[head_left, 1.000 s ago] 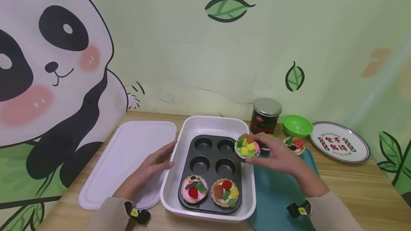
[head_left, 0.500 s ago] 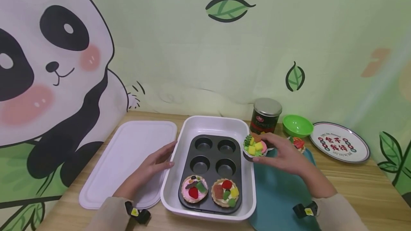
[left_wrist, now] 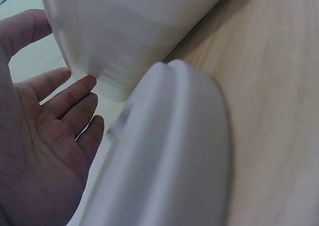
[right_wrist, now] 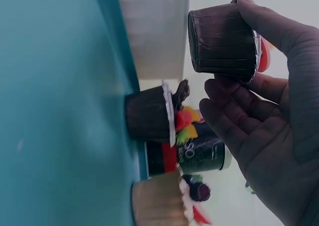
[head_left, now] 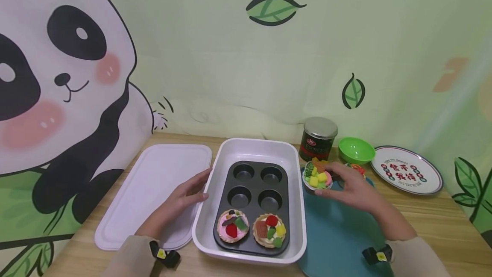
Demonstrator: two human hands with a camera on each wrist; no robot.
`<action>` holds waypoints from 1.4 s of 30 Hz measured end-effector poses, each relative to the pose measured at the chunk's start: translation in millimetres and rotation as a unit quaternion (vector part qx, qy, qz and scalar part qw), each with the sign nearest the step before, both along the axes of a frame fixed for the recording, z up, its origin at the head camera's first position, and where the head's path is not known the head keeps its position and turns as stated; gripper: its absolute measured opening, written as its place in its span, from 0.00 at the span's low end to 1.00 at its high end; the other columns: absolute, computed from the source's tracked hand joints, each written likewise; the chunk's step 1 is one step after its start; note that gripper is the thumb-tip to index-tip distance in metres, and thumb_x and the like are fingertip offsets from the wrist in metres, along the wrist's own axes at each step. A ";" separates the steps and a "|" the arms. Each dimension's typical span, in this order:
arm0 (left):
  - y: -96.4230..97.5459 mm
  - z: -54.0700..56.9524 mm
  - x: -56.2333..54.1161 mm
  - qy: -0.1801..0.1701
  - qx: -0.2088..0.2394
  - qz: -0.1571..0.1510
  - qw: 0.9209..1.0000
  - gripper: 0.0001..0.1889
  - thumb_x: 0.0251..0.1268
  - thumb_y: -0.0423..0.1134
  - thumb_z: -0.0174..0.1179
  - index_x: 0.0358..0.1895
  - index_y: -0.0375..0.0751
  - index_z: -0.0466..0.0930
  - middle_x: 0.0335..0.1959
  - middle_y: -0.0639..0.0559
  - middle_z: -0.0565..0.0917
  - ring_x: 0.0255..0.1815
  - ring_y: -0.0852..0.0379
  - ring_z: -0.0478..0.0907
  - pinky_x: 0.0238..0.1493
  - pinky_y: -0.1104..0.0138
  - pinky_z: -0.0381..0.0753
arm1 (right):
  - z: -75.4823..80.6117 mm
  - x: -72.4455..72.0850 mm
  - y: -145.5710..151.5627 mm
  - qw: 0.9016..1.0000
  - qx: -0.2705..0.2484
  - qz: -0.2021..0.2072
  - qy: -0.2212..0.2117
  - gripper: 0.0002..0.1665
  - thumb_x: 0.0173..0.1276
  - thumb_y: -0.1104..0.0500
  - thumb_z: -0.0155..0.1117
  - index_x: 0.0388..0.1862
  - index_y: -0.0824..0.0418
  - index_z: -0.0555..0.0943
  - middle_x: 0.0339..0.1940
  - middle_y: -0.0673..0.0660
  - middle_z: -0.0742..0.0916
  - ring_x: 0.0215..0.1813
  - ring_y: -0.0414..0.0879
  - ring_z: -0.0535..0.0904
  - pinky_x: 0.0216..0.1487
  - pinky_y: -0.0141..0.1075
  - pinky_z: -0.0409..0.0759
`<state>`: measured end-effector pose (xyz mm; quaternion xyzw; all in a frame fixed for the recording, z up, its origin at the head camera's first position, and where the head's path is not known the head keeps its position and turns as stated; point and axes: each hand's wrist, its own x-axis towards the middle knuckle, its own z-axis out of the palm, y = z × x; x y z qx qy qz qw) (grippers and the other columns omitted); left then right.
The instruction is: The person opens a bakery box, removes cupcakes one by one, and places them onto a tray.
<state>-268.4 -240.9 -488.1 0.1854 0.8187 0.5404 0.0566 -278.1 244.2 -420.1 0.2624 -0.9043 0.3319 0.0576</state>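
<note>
My right hand [head_left: 355, 191] pinches a toy cupcake [head_left: 316, 178] with yellow, green and pink toppings, above the teal board [head_left: 334, 234]. In the right wrist view its dark brown wrapper [right_wrist: 222, 42] shows between thumb and fingers, raised off the board. Another dark-wrapped cupcake [right_wrist: 149, 114] and a tan tart [right_wrist: 159, 201] stand on the board. With fingers extended, my left hand [head_left: 182, 195] rests against the left side of the white pan [head_left: 265, 151]. A dark muffin tin [head_left: 254, 208] lies in that pan, its front cups holding a pink tart [head_left: 232, 228] and a cream tart [head_left: 270, 232].
A white lid-like board [head_left: 157, 187] lies left of the pan. Behind the teal board are an espresso can [head_left: 318, 140], a green bowl [head_left: 356, 151] and an oval plate [head_left: 406, 170]. A printed panda backdrop [head_left: 215, 54] hangs behind the wooden table [head_left: 434, 225].
My right hand has carried the cupcake rightward, from over the pan's right edge to over the teal board. My left hand, the pan and the muffin tin have stayed put.
</note>
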 end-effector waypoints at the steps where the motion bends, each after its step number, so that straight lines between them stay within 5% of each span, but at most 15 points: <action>1: 0.1 0.3 0.0 -0.001 0.000 0.000 1.000 0.36 0.69 0.46 0.59 0.79 0.56 0.59 0.79 0.49 0.61 0.79 0.43 0.55 0.76 0.41 0.51 | -1.3 0.0 1.9 1.000 0.001 0.000 0.001 0.35 0.58 0.44 0.78 0.61 0.55 0.79 0.55 0.52 0.84 0.52 0.46 0.81 0.53 0.50 0.84; 16: 0.4 0.1 -0.1 -0.010 -0.002 0.005 1.000 0.36 0.69 0.47 0.59 0.79 0.59 0.58 0.79 0.50 0.61 0.80 0.43 0.54 0.75 0.40 0.51 | -17.1 0.8 9.8 0.995 0.077 0.004 -0.065 0.42 0.58 0.34 0.73 0.62 0.59 0.79 0.54 0.53 0.85 0.53 0.50 0.81 0.53 0.51 0.83; 42: 0.6 -0.4 -0.4 -0.011 -0.006 0.009 1.000 0.35 0.69 0.48 0.58 0.79 0.60 0.59 0.79 0.50 0.61 0.79 0.43 0.55 0.75 0.39 0.52 | -23.9 -1.4 16.9 0.990 0.076 0.034 -0.111 0.43 0.59 0.37 0.74 0.67 0.59 0.76 0.59 0.56 0.83 0.59 0.54 0.79 0.59 0.58 0.79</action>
